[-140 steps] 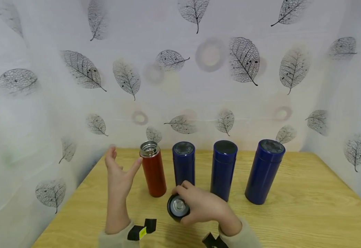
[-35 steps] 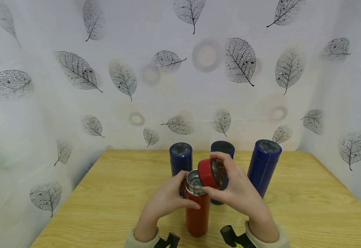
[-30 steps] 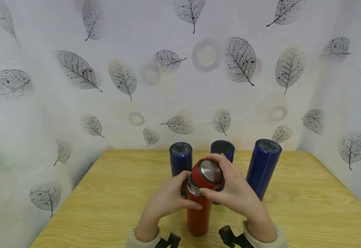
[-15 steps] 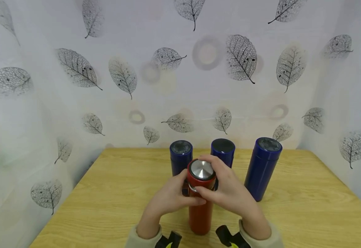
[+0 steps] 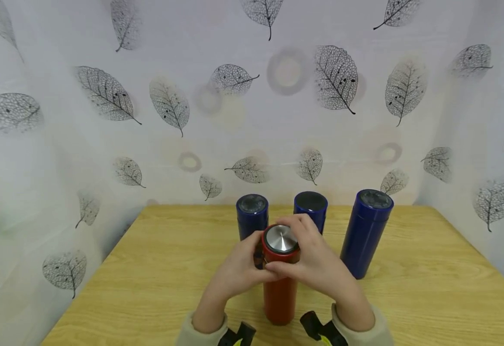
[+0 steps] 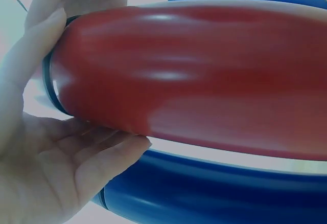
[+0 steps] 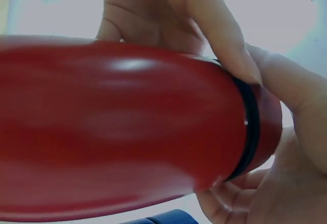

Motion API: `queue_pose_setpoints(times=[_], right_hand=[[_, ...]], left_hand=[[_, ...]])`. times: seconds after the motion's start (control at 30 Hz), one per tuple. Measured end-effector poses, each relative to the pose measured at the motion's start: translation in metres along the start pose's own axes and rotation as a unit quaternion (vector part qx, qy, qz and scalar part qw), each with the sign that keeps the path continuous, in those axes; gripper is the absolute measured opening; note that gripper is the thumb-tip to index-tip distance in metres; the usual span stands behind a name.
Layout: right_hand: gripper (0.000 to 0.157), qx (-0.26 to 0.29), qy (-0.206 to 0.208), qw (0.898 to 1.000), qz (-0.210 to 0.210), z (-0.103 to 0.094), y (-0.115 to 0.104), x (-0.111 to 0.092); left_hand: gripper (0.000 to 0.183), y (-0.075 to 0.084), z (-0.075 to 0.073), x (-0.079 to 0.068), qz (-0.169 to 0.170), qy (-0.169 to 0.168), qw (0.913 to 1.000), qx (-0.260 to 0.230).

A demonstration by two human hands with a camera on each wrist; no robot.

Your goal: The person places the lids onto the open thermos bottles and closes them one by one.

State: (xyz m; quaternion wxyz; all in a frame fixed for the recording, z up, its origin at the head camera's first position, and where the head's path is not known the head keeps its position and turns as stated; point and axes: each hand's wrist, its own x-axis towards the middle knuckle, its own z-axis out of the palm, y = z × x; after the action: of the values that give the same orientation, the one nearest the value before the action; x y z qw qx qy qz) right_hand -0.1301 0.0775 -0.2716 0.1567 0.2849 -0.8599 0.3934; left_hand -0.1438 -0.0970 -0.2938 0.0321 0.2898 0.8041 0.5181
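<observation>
A red thermos stands upright near the front of the table, its red lid with a silvery top sitting level on the mouth. My left hand grips the upper body from the left, thumb in front and fingers behind. From the right, my right hand holds the lid between its thumb and fingers. In the right wrist view a black ring runs round the thermos just below the lid. Much of the neck is hidden in the head view by the thumbs.
Three blue thermoses stand behind: a left one, a middle one partly hidden by my right hand, and a right one. The wooden table meets a leaf-patterned curtain at its back and sides.
The red thermos came from the back left to front centre, in my left hand. My right hand brought the lid from the table, tilted it over the mouth, and it now sits level.
</observation>
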Motion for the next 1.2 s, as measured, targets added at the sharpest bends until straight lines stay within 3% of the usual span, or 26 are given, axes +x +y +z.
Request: queue_pose_setpoints(times=[0.17,0.43,0.53,0.67,0.97,1.2], right_hand=[[0.064,-0.017,-0.007,1.000,0.022,0.001,0.001,0.000],[0.059,0.039,-0.026,0.997,-0.062,-0.012,0.005,-0.002],[0.057,0.051,-0.039,0.995,-0.070,-0.015,0.006,-0.002],[0.054,0.056,-0.043,0.996,-0.059,-0.014,0.006,-0.002],[0.067,-0.005,0.009,1.000,0.003,-0.005,0.002,0.001],[0.060,0.036,-0.029,0.998,-0.033,-0.009,0.003,0.000]], left_hand=[[0.055,0.001,0.000,0.000,-0.005,0.000,0.9998,0.019],[0.052,-0.001,0.001,0.001,0.003,-0.004,1.0000,-0.007],[0.054,-0.001,0.001,0.001,-0.002,-0.006,1.0000,-0.008],[0.054,-0.001,0.001,0.001,-0.008,-0.005,0.9999,-0.008],[0.050,0.002,0.001,0.001,-0.007,0.002,1.0000,-0.002],[0.051,0.004,0.001,0.000,-0.005,-0.001,1.0000,-0.005]])
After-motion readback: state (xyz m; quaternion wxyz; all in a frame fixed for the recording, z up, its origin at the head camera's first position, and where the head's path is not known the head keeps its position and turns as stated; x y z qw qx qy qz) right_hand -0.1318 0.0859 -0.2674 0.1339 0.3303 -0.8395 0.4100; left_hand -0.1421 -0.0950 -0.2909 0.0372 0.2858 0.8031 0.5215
